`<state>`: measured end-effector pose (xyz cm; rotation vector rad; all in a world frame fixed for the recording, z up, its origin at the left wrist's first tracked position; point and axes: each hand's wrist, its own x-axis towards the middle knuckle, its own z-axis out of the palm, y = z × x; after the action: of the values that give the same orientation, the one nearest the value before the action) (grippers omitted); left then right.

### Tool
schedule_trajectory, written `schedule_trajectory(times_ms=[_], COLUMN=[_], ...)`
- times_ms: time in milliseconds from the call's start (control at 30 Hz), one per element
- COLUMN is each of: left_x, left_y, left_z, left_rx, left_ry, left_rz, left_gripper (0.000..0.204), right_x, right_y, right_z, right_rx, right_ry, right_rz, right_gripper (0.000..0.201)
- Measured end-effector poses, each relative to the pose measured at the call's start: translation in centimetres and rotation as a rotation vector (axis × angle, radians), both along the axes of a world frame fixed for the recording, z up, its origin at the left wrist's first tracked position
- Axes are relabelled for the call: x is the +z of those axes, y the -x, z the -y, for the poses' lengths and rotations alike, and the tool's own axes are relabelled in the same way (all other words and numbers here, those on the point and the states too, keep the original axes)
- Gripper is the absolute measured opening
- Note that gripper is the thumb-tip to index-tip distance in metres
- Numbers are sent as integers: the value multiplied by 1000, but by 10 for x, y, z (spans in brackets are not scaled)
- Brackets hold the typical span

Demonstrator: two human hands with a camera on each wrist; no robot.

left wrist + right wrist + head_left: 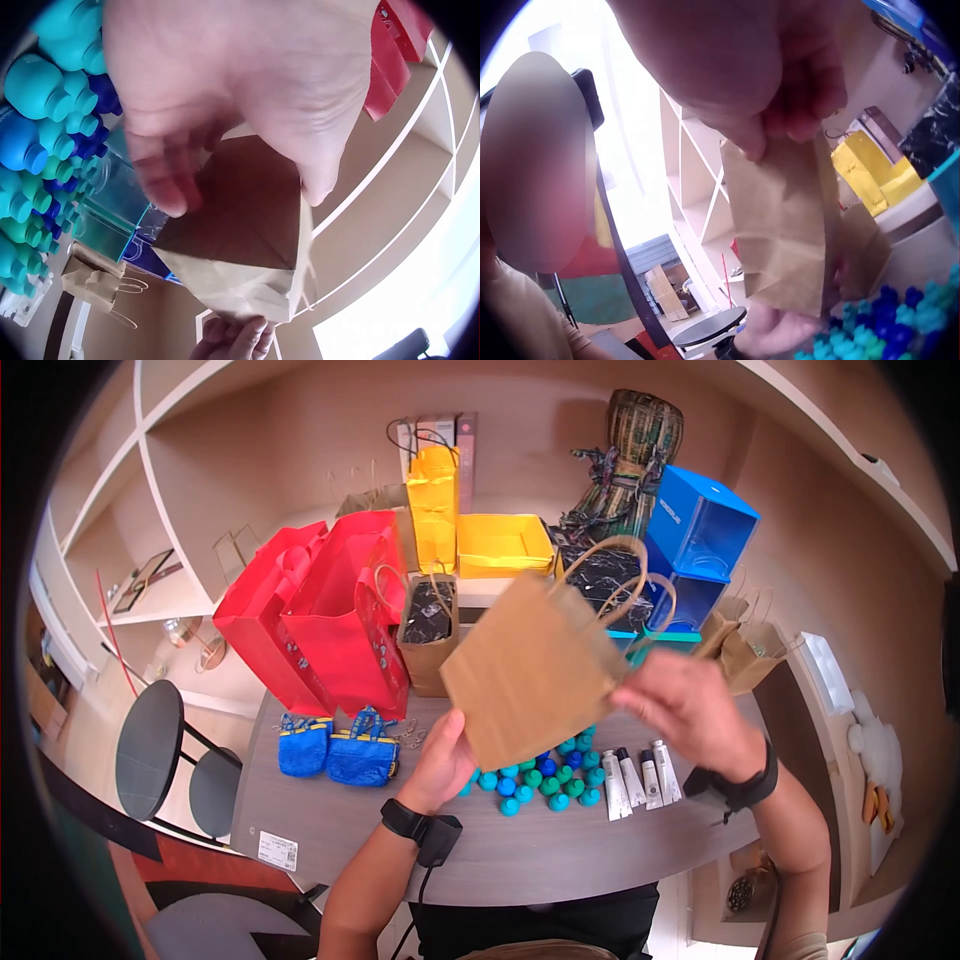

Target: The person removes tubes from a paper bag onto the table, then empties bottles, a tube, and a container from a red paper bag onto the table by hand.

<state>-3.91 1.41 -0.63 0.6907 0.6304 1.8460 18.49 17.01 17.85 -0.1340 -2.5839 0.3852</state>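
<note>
Both hands hold a brown kraft paper bag (530, 670) tilted above the table, its twisted handles (632, 575) pointing up and away to the right. My left hand (450, 760) grips the lower left part, thumb on one side and fingers on the other, as the left wrist view also shows around the bag's base (240, 202). At the right edge, my right hand (695, 710) pinches the paper between thumb and curled fingers. Beneath the bag stand several small teal, green and blue bottles (550, 785). Beside them lie several white and dark tubes (640, 780).
Two red bags (345, 620) stand at the back left, with small blue zip pouches (362, 755) before them. A brown bag with a black marbled box (428, 625), yellow containers (505, 545) and blue boxes (700, 525) line the back. More brown bags (750, 655) stand right.
</note>
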Motion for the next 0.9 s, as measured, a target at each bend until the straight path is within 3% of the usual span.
schedule_trajectory(times_ms=[167,267,533,900], left_x=[-4,-2,-9,-6], left_y=[11,8,7,7], left_z=[-6,-8,-10,-9], left_rx=[112,164,158,160], left_ry=[-31,63,35,37], left_rz=[19,35,32,52], left_gripper=[50,42,39,40], right_x=[29,25,7,44], right_y=[42,67,123,151], right_z=[-21,-33,-50,-38], right_rx=[-68,-37,26,57], right_ry=[-204,-265,-534,-606], right_rz=[-132,-104,5,-59], right_gripper=[15,18,17,15])
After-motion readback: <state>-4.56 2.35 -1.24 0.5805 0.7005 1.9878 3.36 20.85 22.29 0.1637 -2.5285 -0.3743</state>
